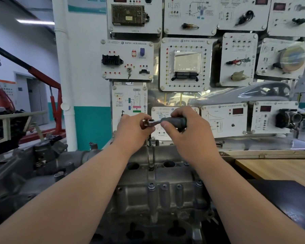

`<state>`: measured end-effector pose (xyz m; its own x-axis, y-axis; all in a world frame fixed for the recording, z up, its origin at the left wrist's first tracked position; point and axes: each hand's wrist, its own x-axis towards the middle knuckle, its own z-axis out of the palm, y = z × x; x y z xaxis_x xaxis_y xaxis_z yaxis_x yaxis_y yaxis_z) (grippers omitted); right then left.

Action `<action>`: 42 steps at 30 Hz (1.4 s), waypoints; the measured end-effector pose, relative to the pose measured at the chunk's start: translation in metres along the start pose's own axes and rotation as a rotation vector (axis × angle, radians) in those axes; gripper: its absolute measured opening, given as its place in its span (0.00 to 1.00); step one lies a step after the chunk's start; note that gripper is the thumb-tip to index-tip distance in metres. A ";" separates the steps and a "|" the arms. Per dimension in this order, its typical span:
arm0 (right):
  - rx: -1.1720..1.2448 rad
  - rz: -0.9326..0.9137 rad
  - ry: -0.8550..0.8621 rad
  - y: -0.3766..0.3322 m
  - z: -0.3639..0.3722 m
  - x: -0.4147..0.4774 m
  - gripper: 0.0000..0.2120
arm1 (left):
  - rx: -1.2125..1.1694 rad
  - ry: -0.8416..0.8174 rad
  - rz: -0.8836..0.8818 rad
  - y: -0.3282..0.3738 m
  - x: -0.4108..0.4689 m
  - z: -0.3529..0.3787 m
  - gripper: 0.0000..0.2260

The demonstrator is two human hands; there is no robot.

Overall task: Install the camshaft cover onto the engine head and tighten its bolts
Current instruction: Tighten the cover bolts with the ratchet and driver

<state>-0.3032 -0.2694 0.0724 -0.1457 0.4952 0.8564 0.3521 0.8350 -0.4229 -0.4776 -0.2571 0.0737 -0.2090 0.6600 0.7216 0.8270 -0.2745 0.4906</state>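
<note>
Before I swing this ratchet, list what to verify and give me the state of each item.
1. Right hand grip on the ratchet: ok, fingers are wrapped round the handle.
2. Left hand steadying the ratchet's head: ok, fingers pinch it.
3. Drive end seated on a bolt: cannot tell, it is hidden under the left hand.
4. Camshaft cover in position: ok, it lies level with no raised edge visible.
5. Near bolts fitted: ok, the heads sit in the cover; tightness cannot tell.
</note>
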 end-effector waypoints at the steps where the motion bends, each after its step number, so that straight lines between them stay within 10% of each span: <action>1: -0.025 -0.042 0.003 -0.001 0.000 -0.001 0.09 | 0.024 0.007 0.013 0.000 -0.001 0.000 0.12; 12: -0.443 -0.452 0.049 -0.011 0.008 0.002 0.10 | 0.487 -0.107 0.091 0.009 -0.004 0.001 0.08; 21: -0.180 -0.222 0.146 -0.005 0.008 0.004 0.09 | 0.174 0.030 -0.050 0.001 -0.002 -0.002 0.12; 42: -0.324 -0.394 0.014 -0.012 0.008 -0.002 0.14 | 0.254 -0.036 0.017 0.003 -0.002 -0.001 0.12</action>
<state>-0.3148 -0.2782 0.0736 -0.3138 0.1528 0.9371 0.5415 0.8396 0.0444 -0.4757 -0.2597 0.0745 -0.1788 0.6828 0.7084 0.9358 -0.1043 0.3368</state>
